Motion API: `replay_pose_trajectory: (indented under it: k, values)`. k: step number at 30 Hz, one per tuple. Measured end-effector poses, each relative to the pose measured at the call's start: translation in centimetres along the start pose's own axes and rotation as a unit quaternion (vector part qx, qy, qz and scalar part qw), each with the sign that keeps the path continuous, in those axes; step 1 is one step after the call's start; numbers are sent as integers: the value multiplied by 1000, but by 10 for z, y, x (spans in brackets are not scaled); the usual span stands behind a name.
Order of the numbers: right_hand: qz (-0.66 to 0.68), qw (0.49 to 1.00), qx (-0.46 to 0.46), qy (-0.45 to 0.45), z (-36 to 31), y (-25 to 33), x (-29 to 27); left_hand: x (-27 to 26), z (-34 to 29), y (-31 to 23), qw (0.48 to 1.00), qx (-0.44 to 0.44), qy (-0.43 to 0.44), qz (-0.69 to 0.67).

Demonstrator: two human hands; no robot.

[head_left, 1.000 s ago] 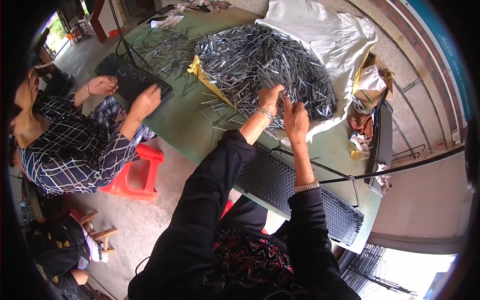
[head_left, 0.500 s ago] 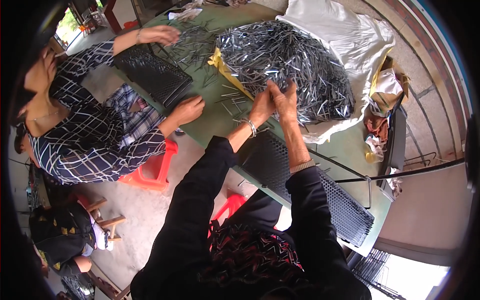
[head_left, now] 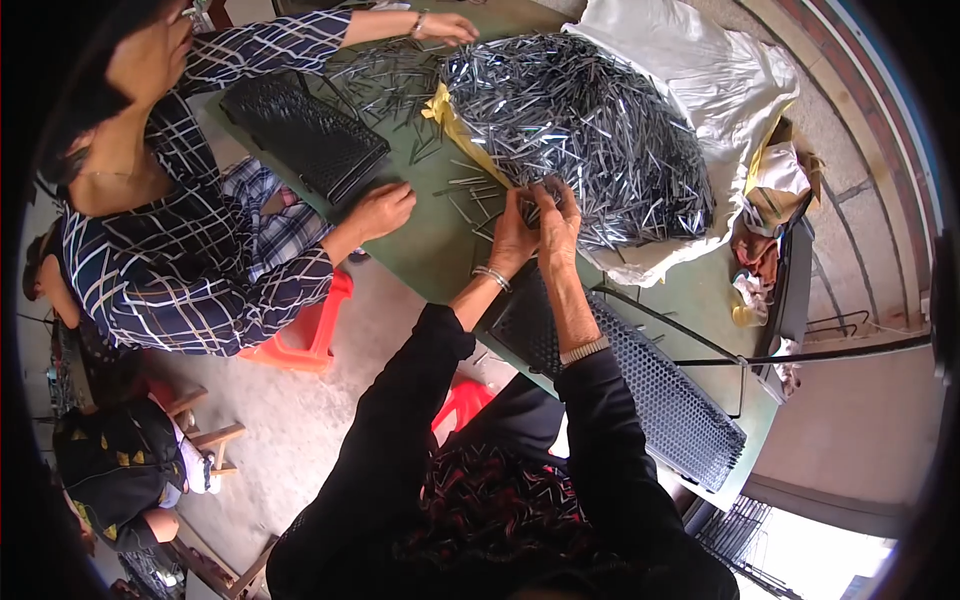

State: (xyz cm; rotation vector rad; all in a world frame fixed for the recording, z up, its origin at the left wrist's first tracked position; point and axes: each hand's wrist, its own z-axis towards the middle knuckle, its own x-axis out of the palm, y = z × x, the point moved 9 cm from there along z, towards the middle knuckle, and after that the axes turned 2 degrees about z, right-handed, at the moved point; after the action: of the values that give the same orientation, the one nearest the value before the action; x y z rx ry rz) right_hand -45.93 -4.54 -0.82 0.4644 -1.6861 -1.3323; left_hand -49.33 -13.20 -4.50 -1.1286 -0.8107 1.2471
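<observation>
A large heap of thin dark metal strips (head_left: 600,130) lies on an opened white sack (head_left: 690,50) on the green table. At the heap's near edge, my left hand (head_left: 513,238) and my right hand (head_left: 558,228) meet with fingertips pinched together. Whatever they hold is too small and too hidden to make out. Just below my wrists rests a long black tray full of small holes (head_left: 650,385), slanting toward the table's near right corner. Several loose strips (head_left: 482,200) are scattered left of my hands.
To my left sits a co-worker in a checked shirt, one hand (head_left: 385,211) beside a second black holed tray (head_left: 295,130), the other hand (head_left: 447,28) at the heap's far left. A black rod (head_left: 840,348) crosses at right. A red stool (head_left: 305,335) stands below.
Both my hands have drawn slightly left and nearer to me, with the fingers more closed together. The co-worker has leaned in, the far hand moving right to the heap.
</observation>
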Motion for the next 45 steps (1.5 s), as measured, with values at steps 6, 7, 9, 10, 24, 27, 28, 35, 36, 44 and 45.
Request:
replay_pose_trajectory:
  k: [6, 7, 9, 10, 24, 27, 28, 35, 36, 44, 45]
  values:
    - [13, 999, 30, -19, -15, 0, -4, -2, -11, 9, 1000, -15, 8, 10]
    - [6, 999, 30, -23, -17, 1, -7, 2, -13, 10, 998, -41, 40, 23]
    - [1, 999, 29, -23, -18, -1, -9, -1, -18, 7, 999, -18, 38, 27]
    - [-7, 999, 30, -7, -19, -6, -10, -1, -20, 3, 999, 3, 38, 30]
    - [-6, 1000, 13, 6, -19, -23, -8, -11, -32, -11, 998, 30, 36, 33]
    - [-10, 1000, 15, 10, -35, -10, 10, -24, -36, -22, 999, 20, 9, 29]
    - [-15, 999, 43, 11, -42, -5, 17, -28, -37, -22, 1000, 14, -8, 21]
    - [-20, 999, -2, 42, -36, 13, 18, -23, -25, -56, 994, 45, 12, -102]
    - [-19, 998, -16, 49, -34, 5, 20, -23, -24, -44, 997, 19, 28, -65]
    - [-198, 978, -63, 1, -27, -14, -3, -21, -32, -17, 997, -3, 38, 64]
    - [-199, 978, -63, 5, -26, -13, -3, -21, -33, -15, 998, -11, 38, 58]
